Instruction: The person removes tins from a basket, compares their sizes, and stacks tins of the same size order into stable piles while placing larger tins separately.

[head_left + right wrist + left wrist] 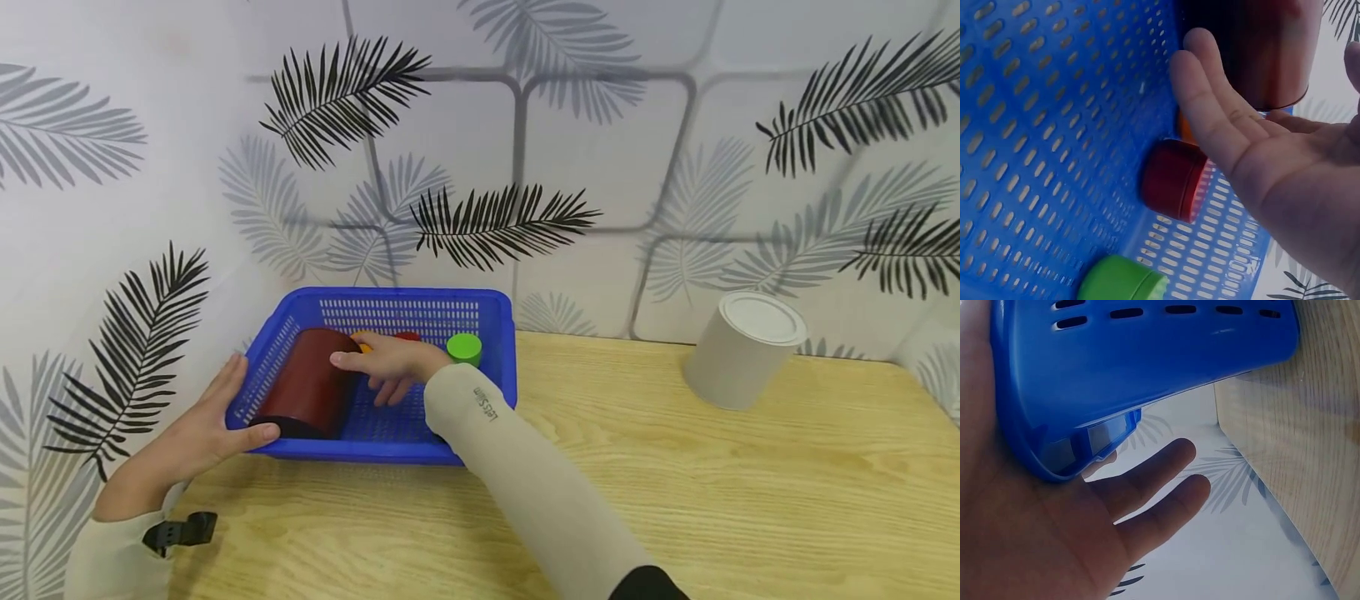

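A blue plastic basket (390,450) with slotted walls stands on the wooden table, and a large dark red cylinder (311,383) leans along its left side. My left hand (202,429) rests against the basket's left front corner, thumb over the rim by the cylinder's near end. Its other fingers stretch out straight, outside the basket (1147,356) in the left wrist view. Inside the basket, my right hand (401,362) reaches beside the cylinder's right side, fingers extended and holding nothing. Near it lie a red cup-like piece (1169,178), a green one (1116,281) and a partly hidden orange piece (1186,128).
A whitish lidded can (738,358) stands at the back right of the wooden table (675,483). Behind the basket rises a wall covering (450,150) with grey and black leaf prints. It also runs down the left side, close to my left arm.
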Available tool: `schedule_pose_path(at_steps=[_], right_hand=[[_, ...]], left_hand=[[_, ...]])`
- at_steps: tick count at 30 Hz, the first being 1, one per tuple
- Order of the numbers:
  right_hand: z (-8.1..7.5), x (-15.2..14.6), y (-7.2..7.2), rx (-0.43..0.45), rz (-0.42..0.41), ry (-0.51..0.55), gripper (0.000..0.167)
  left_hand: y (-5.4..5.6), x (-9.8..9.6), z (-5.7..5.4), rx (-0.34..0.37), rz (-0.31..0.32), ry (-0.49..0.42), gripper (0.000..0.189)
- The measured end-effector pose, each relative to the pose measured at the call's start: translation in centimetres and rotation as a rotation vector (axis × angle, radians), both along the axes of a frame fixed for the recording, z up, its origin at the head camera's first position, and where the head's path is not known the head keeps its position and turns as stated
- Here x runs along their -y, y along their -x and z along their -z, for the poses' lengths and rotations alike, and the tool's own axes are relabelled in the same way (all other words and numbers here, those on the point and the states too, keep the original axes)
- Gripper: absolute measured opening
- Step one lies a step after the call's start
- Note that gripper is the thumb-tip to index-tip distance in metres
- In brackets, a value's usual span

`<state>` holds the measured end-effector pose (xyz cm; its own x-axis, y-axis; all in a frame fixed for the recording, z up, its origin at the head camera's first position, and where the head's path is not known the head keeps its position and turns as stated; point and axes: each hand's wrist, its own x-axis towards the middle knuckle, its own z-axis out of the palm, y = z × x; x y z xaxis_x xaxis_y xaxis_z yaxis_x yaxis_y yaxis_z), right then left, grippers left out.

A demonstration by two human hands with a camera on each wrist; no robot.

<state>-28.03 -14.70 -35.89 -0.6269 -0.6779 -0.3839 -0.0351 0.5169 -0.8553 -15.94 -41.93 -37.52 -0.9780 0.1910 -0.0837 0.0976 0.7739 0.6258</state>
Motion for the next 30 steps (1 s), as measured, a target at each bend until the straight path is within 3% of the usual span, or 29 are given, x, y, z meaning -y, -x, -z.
schedule_pose_path(at_steps=[7,13,18,23,30], right_hand=[[0.5,0.4,0.3,0.084,-0.002,0.025,0.091],[0.4,1.0,-0.4,0.18,0.068,0.15,0.082],[0.0,1.5,-0.9,0.134,0.07,0.257,0.071],[-0.1,1.3,-0.8,0.082,0.132,0.226,0.055],[0.3,1.0,-0.6,0.053,0.154,0.223,0.045]], left_hand=[[-0.1,-0.2,-0.2,-0.006,0.006,0.002,0.118],[-0.4,-0.2,-0.1,-0.011,0.013,0.003,0.117],[-0.4,-0.1,-0.1,-0.016,0.02,0.004,0.117],[-0.4,-0.2,-0.2,0.006,0.016,-0.007,0.117],[-0.5,-0.3,-0.3,0.017,0.013,-0.015,0.117]])
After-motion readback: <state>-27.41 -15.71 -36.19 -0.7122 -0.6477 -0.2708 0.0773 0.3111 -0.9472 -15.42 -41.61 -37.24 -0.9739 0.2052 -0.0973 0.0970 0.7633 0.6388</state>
